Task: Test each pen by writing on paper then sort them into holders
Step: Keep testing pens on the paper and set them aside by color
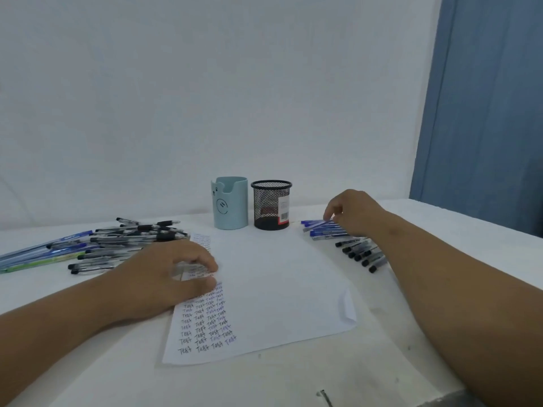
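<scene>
Right hand: the right hand [354, 211] reaches toward the table's right edge, fingertips curled down onto the blue pens [321, 229]; it seems to pinch the topmost one, though the contact is too small to be certain.
Left hand: the left hand [167, 274] rests on the upper left part of the paper [270, 289], fingers curled; something clear and blurred sits under the fingers, possibly a pen, but I cannot tell.
Paper: a white sheet in the middle of the table [88, 362], with columns of the word "Test" in black and blue ink down its left side.
Sorted rows: blue pens lie side by side near the right edge, and black-capped pens [360, 254] in a row just in front of them.
Untested heap: a loose pile of pens [97, 245] lies toward the left edge.
Holders: a pale blue holder [230, 202] and a black mesh holder [271, 204] stand side by side at the back, behind the paper; neither shows pens standing up out of it.
Step in hand: probably handling a blue pen at the sorted row.
Next move: lifting one pen cleanly without scattering its neighbours.
</scene>
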`<act>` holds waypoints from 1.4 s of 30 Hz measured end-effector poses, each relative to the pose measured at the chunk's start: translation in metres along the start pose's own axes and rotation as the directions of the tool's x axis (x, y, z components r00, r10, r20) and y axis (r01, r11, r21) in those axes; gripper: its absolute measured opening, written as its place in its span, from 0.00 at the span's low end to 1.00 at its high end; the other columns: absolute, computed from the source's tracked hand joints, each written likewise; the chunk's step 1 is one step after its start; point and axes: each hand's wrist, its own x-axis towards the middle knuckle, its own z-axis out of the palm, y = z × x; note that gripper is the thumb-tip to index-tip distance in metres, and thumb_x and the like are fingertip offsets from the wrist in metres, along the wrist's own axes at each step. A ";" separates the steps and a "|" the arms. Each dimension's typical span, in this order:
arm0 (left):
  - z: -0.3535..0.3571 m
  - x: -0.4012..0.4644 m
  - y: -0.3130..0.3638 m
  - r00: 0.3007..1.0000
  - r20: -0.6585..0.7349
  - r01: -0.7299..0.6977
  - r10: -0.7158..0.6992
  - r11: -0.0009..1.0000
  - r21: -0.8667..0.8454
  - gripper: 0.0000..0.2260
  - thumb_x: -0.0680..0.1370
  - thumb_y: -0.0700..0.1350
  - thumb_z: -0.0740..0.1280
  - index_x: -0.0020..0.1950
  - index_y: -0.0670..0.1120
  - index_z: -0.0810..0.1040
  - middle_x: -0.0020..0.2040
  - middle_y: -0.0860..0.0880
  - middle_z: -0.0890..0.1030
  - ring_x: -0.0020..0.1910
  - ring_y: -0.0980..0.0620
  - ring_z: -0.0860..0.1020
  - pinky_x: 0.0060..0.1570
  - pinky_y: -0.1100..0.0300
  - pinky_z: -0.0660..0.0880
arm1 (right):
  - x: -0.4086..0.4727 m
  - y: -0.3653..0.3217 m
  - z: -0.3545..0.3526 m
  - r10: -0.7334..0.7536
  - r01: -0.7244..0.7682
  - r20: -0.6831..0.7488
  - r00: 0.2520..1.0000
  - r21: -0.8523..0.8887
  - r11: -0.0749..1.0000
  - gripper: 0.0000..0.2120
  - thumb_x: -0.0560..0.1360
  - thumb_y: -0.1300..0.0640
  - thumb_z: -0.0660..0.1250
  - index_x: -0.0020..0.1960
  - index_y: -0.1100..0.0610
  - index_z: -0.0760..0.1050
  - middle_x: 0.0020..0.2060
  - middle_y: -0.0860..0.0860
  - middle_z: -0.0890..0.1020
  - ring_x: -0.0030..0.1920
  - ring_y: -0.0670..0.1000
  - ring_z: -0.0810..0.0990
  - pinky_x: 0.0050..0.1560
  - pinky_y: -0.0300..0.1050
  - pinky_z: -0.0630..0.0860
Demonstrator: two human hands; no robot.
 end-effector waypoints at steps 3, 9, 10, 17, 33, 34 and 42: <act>0.001 0.000 0.000 1.000 -0.009 0.023 -0.023 1.000 0.001 0.16 0.68 0.65 0.71 0.52 0.61 0.83 0.57 0.68 0.80 0.59 0.71 0.75 0.59 0.70 0.66 | 0.000 0.005 0.005 0.054 -0.053 0.024 0.998 -0.054 0.997 0.18 0.75 0.68 0.64 0.48 0.46 0.82 0.53 0.50 0.84 0.52 0.51 0.81 0.56 0.46 0.78; -0.002 -0.001 0.001 0.998 -0.035 0.058 -0.059 0.998 -0.036 0.09 0.72 0.57 0.73 0.51 0.60 0.84 0.56 0.69 0.80 0.57 0.72 0.75 0.56 0.71 0.67 | -0.006 -0.025 0.001 -0.090 0.088 0.014 0.996 0.119 0.989 0.18 0.76 0.69 0.64 0.60 0.54 0.82 0.60 0.49 0.78 0.61 0.51 0.77 0.52 0.39 0.72; -0.004 -0.001 0.002 0.996 -0.056 0.066 -0.069 0.996 -0.054 0.07 0.74 0.56 0.73 0.51 0.60 0.84 0.55 0.69 0.81 0.56 0.71 0.76 0.56 0.70 0.68 | -0.010 -0.037 0.002 -0.148 0.147 -0.009 0.989 0.172 0.974 0.15 0.77 0.66 0.66 0.57 0.53 0.82 0.57 0.48 0.78 0.58 0.50 0.78 0.50 0.39 0.73; -0.044 -0.002 -0.018 0.975 -0.218 0.011 0.033 0.980 0.198 0.08 0.74 0.42 0.76 0.46 0.56 0.85 0.46 0.60 0.84 0.51 0.63 0.78 0.49 0.73 0.71 | -0.057 -0.129 0.012 -0.557 0.494 0.114 0.823 0.340 0.800 0.06 0.78 0.52 0.70 0.53 0.45 0.84 0.44 0.36 0.81 0.49 0.39 0.79 0.52 0.33 0.74; -0.066 -0.009 -0.059 0.987 -0.114 0.148 -0.113 0.918 0.367 0.11 0.73 0.39 0.75 0.41 0.55 0.79 0.38 0.55 0.82 0.39 0.55 0.78 0.39 0.72 0.70 | -0.068 -0.142 0.034 -0.653 0.573 0.178 0.736 0.351 0.741 0.05 0.77 0.49 0.70 0.51 0.44 0.84 0.46 0.36 0.83 0.51 0.38 0.78 0.54 0.38 0.76; -0.066 -0.009 -0.059 0.988 -0.103 0.148 -0.118 0.920 0.364 0.10 0.73 0.38 0.75 0.40 0.54 0.81 0.38 0.56 0.82 0.40 0.56 0.78 0.39 0.72 0.70 | -0.068 -0.142 0.034 -0.654 0.572 0.178 0.735 0.355 0.740 0.05 0.77 0.49 0.70 0.51 0.44 0.84 0.46 0.36 0.83 0.51 0.38 0.78 0.54 0.39 0.76; -0.068 -0.011 -0.041 0.989 -0.093 0.136 -0.115 0.953 0.272 0.11 0.77 0.37 0.70 0.42 0.53 0.81 0.41 0.57 0.83 0.41 0.58 0.79 0.40 0.69 0.70 | -0.068 -0.142 0.032 -0.649 0.562 0.188 0.737 0.362 0.743 0.04 0.77 0.48 0.70 0.50 0.42 0.84 0.46 0.35 0.82 0.51 0.39 0.79 0.55 0.41 0.77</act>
